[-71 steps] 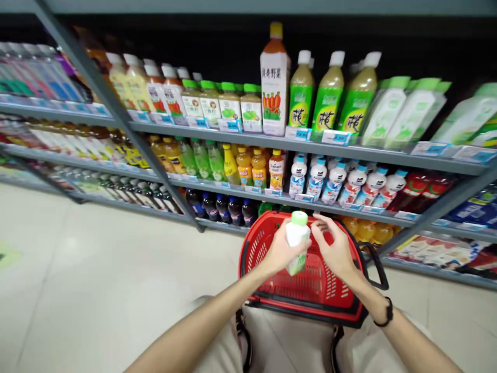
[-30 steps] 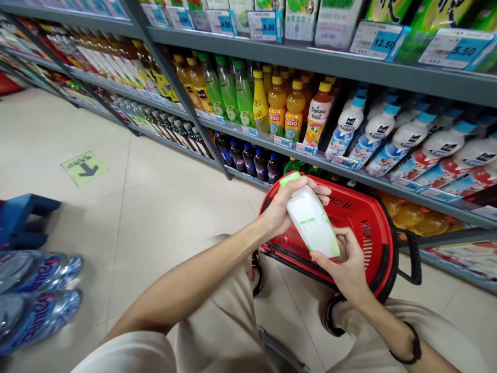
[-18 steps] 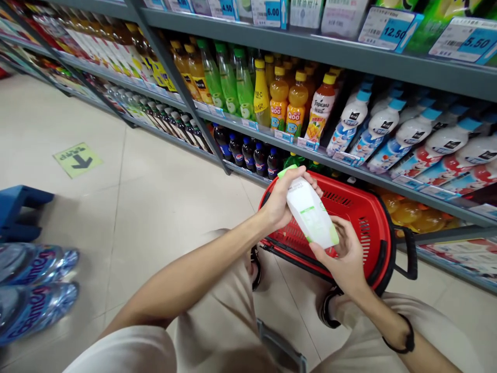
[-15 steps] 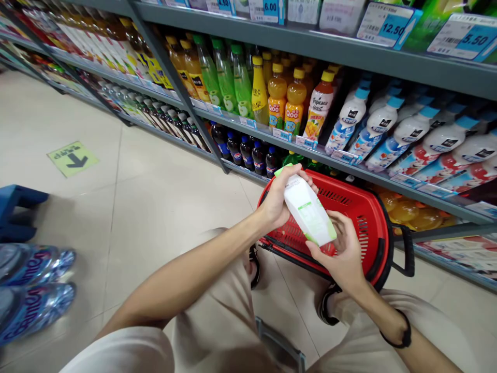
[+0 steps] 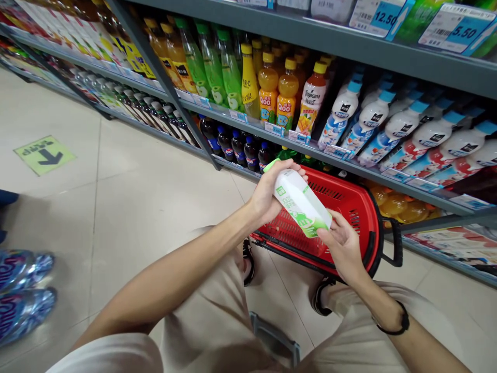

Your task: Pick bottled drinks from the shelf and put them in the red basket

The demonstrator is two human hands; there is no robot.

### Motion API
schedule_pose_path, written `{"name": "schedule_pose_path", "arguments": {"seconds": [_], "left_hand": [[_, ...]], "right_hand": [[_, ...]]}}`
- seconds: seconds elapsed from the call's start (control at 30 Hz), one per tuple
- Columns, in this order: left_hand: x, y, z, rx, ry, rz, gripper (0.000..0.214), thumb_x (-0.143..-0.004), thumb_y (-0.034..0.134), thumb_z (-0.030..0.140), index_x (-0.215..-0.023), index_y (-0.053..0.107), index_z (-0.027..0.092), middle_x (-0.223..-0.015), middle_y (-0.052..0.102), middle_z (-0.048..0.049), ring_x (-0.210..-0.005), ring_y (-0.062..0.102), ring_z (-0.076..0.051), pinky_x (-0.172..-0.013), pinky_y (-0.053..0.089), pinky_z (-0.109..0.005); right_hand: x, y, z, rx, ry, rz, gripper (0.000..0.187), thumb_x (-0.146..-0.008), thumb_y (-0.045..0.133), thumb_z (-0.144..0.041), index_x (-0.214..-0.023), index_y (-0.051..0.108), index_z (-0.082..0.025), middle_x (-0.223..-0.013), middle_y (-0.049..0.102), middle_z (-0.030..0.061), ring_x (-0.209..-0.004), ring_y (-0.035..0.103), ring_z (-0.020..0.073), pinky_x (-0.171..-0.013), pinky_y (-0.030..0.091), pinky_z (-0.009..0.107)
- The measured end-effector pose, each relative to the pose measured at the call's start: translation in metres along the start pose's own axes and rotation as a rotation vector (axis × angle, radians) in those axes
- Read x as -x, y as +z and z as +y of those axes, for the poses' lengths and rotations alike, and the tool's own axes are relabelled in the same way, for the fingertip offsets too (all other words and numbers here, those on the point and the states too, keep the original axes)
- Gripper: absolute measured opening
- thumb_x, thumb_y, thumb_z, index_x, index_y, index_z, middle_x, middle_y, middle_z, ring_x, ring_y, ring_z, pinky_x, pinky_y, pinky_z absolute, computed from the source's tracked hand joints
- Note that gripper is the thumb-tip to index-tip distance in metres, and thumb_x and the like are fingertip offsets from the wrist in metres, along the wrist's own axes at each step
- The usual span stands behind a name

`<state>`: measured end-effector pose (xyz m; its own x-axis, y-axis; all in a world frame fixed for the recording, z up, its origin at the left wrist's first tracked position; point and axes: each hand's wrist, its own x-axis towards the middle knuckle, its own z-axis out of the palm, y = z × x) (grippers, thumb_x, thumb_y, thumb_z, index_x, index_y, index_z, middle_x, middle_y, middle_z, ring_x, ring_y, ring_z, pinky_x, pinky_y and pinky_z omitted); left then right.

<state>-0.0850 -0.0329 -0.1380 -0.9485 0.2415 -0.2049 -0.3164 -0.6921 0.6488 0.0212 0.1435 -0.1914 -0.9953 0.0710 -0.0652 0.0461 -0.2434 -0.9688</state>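
I hold a white bottle with a green cap and green label point(image 5: 301, 202) tilted on its side over a red shopping basket point(image 5: 361, 207). My left hand point(image 5: 266, 194) wraps round the bottle's neck end near the cap. My right hand point(image 5: 341, 246) supports the bottle's base with curled fingers. The basket stands on the floor in front of my knees, against the bottom shelf.
Grey shelves point(image 5: 349, 49) carry several juice, soda and white yoghurt-drink bottles, with price tags along the edges. Dark cola bottles point(image 5: 236, 147) fill the lowest shelf. Packs of water bottles point(image 5: 19, 295) lie at the left. A green arrow sticker point(image 5: 44, 154) marks the tiled floor.
The bottle went from upright to tilted across both hands, then rotated so its printed green label faces up. My right hand moved to its base. The view dropped and shifted slightly.
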Motion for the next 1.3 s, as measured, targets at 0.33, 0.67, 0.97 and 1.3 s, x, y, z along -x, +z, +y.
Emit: {"name": "schedule_pose_path", "arguments": {"seconds": [0.33,0.67,0.97,1.3], "left_hand": [[0.002,0.003,-0.004,0.036,-0.036,0.016,0.013,-0.073,0.08,0.023,-0.078,0.071,0.015,-0.078,0.073,-0.0012,-0.078,0.072,-0.014,-0.09,0.061,-0.029],[0.002,0.001,0.001,0.102,-0.046,-0.024,0.013,-0.065,0.073,0.023,-0.071,0.064,0.017,-0.07,0.065,0.0002,-0.069,0.065,-0.012,-0.085,0.06,-0.03],[-0.002,-0.003,-0.005,0.061,-0.053,0.021,0.016,-0.061,0.076,0.024,-0.071,0.066,0.017,-0.07,0.067,0.0004,-0.07,0.067,-0.014,-0.08,0.06,-0.03],[0.0,0.002,-0.002,0.012,-0.021,0.05,0.026,-0.069,0.085,0.028,-0.078,0.063,0.018,-0.08,0.074,0.0003,-0.078,0.074,-0.015,-0.082,0.06,-0.028]], "right_hand": [[-0.001,0.001,0.002,-0.16,0.199,-0.03,0.051,-0.092,0.08,-0.068,-0.109,0.074,-0.02,-0.1,0.082,0.0088,-0.083,0.082,0.0309,-0.079,0.073,0.057],[0.008,0.007,0.0,0.06,0.02,-0.133,0.062,-0.08,0.096,-0.042,-0.128,0.06,-0.026,-0.098,0.08,0.0047,-0.076,0.079,0.0249,-0.073,0.068,0.043],[0.0,-0.01,0.005,0.716,-0.573,-0.072,0.067,-0.084,0.091,-0.026,-0.143,0.06,-0.028,-0.138,0.066,0.013,-0.131,0.065,0.0324,-0.113,0.057,0.053],[0.002,-0.006,0.004,0.287,-0.189,-0.017,0.062,-0.086,0.092,-0.033,-0.141,0.065,-0.025,-0.147,0.067,0.0139,-0.136,0.067,0.0324,-0.112,0.062,0.05]]}}
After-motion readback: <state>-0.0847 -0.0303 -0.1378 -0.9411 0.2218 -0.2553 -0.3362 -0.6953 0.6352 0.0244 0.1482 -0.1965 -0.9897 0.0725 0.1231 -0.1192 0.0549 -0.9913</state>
